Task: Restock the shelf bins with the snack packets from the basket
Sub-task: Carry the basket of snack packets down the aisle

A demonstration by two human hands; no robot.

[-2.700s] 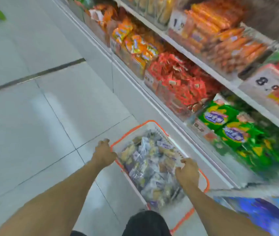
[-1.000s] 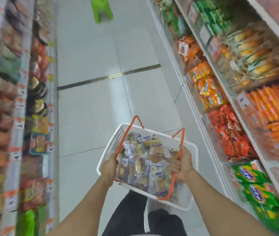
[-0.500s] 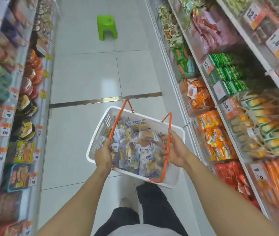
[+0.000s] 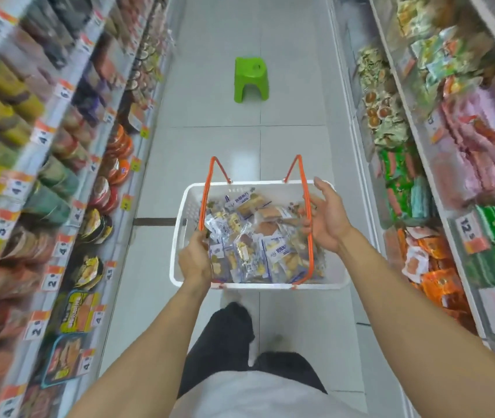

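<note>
Now the right hand (image 4: 326,217) has let go of its orange handle (image 4: 306,206); its fingers are spread open just beside it. Left hand (image 4: 195,260) grips the other handle (image 4: 205,194). Between both hands hangs the white basket (image 4: 180,236), full of snack packets (image 4: 252,242).

Shop aisle – stocked shelves (image 4: 439,122), price tags (image 4: 42,132)

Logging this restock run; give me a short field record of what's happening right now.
place: shop aisle, shelves both sides
carried: white plastic basket with orange handles
contents: clear-wrapped snack packets
left hand: grips left orange handle
right hand: fingers spread, beside right orange handle
ahead: green plastic stool on floor
</note>
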